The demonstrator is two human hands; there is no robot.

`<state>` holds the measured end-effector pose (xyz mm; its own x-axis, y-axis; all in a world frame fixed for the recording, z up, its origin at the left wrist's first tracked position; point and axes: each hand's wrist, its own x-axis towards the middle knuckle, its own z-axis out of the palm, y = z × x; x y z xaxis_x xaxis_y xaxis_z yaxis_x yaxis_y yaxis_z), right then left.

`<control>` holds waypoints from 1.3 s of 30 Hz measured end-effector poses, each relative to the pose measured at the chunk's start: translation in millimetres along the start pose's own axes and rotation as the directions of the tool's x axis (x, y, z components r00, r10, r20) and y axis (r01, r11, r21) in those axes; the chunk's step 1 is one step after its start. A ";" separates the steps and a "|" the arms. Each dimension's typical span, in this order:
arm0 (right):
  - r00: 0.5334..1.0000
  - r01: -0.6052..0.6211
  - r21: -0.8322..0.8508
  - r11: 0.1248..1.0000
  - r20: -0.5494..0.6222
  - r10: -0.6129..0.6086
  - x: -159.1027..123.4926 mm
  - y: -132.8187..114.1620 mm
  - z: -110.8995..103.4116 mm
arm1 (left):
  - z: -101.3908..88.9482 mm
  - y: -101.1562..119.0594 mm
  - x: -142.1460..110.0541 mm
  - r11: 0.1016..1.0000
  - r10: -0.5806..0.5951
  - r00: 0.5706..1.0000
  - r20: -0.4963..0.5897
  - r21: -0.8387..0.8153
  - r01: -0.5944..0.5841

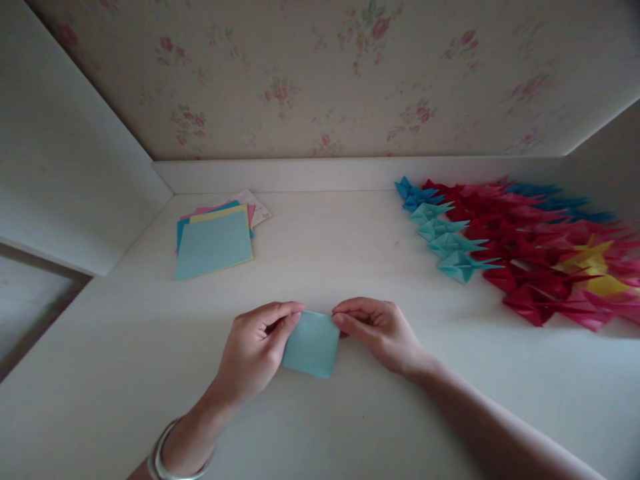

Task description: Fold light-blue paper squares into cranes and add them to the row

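The person has an aqua square of paper [313, 347] on the white table [145, 340], near the body and between the two hands; the left hand [260, 337] has thumb and forefinger brought together on the paper's far left corner, the other fingers curled under; the right hand [383, 337] pinches at the far right corner in much the same way, its wrist low over the table; the near edge of the paper is free, and whether it is one layer or several cannot be told

For work at this far edge, the hold seems a sound one: a fingertip pinch at each corner should let both sides be matched evenly; it would be best to keep the pull light and equal, since thin paper is likely to skew or wrinkle if one hand leads; any crease would do well to be pressed only once corners and edges agree, running from the middle outward; the stack [215, 243] at far left and the folded figures [525, 253] at far right lie well apart from the hands, so the elbows should have room
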<state>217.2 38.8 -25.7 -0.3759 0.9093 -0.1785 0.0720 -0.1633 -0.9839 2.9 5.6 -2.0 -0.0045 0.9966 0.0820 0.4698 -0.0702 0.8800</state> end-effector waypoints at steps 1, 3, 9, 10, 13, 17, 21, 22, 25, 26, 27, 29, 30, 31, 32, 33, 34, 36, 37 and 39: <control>1.000 0.012 -0.027 1.000 0.006 -0.011 -0.1 0.1 -0.5 | -0.2 -0.3 0.0 1.000 -0.003 1.000 0.000 -0.002 0.003; 1.000 0.025 -0.072 0.997 0.008 -0.025 -0.7 -0.7 -1.1 | -0.3 -0.7 0.0 1.000 -0.010 1.000 0.005 -0.006 0.010; 0.999 0.036 -0.121 0.992 -0.003 -0.036 -2.1 -3.3 -0.4 | 0.1 0.1 2.3 0.999 -0.022 1.000 0.003 -0.024 0.022; 0.999 0.039 -0.121 0.992 -0.006 -0.040 -1.9 -3.0 -0.3 | 0.2 0.3 2.7 0.999 -0.025 1.000 0.004 -0.029 0.025; 0.998 0.053 -0.114 0.992 -0.015 -0.055 -0.8 -1.9 -0.5 | 0.7 -0.4 2.9 0.999 -0.031 0.999 0.008 -0.037 0.031; 1.000 -0.009 0.024 1.000 0.026 0.008 -1.1 -2.4 -1.7 | 0.7 -3.4 1.4 0.998 -0.044 0.999 -0.020 -0.041 0.043; 0.991 -0.055 0.070 0.996 0.127 0.046 -3.6 -5.0 -2.6 | -0.4 -4.5 -0.1 0.996 -0.059 0.997 -0.054 -0.068 0.055; 0.990 -0.046 0.040 0.998 0.134 0.041 -3.9 -5.7 -2.7 | -0.7 -4.4 -0.3 0.995 -0.063 0.997 -0.051 -0.078 0.059; 0.993 -0.010 -0.065 0.998 0.118 0.017 -3.5 -7.7 -2.7 | -0.8 -4.4 -0.6 0.989 -0.088 0.996 -0.031 -0.119 0.083; 0.994 0.007 -0.088 0.996 0.113 0.003 -3.2 -8.3 -2.6 | -0.7 -4.5 -0.6 0.987 -0.097 0.995 -0.028 -0.132 0.093; 0.994 0.024 -0.105 0.994 0.109 -0.012 -2.9 -8.8 -2.5 | -0.5 -4.6 -0.6 0.985 -0.105 0.994 -0.025 -0.142 0.100; 0.994 0.052 -0.123 0.991 0.101 -0.039 -2.7 -9.4 -2.1 | -0.2 -4.8 -0.5 0.983 -0.111 0.993 -0.026 -0.149 0.106; 0.994 0.060 -0.125 0.990 0.096 -0.048 -2.8 -9.5 -1.8 | -0.2 -4.9 -0.5 0.983 -0.110 0.994 -0.025 -0.148 0.105; 0.994 0.063 -0.123 0.990 0.092 -0.052 -3.1 -9.6 -1.6 | -0.2 -4.9 -0.5 0.984 -0.108 0.994 -0.026 -0.144 0.103; 0.995 0.061 -0.118 0.991 0.090 -0.050 -3.4 -9.6 -1.4 | -0.3 -5.0 -0.5 0.985 -0.106 0.994 -0.027 -0.140 0.101; 0.995 0.056 -0.115 0.992 0.090 -0.045 -3.8 -9.8 -1.3 | -0.3 -5.1 -0.6 0.986 -0.104 0.994 -0.029 -0.137 0.099; 0.995 0.049 -0.116 0.992 0.087 -0.039 -4.2 -9.9 -1.3 | -0.4 -5.2 -0.8 0.986 -0.104 0.994 -0.032 -0.133 0.099; 0.997 0.036 -0.131 0.991 0.075 -0.027 -4.6 -10.4 -1.4 | -0.4 -5.5 -1.2 0.986 -0.107 0.994 -0.034 -0.135 0.102; 0.998 0.033 -0.138 0.990 0.065 -0.024 -4.7 -10.6 -1.5 | -0.4 -5.7 -1.4 0.985 -0.108 0.994 -0.033 -0.140 0.102; 0.999 0.026 -0.144 0.989 0.039 -0.021 -4.7 -10.7 -1.4 | -0.1 -5.8 -1.9 0.983 -0.108 0.994 -0.030 -0.153 0.102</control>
<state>219.5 36.9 -14.3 -0.4132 0.8968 -0.1580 0.1941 -0.0828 -0.9775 0.1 4.1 -7.2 -0.0813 0.9967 0.0008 0.3262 0.0259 0.9449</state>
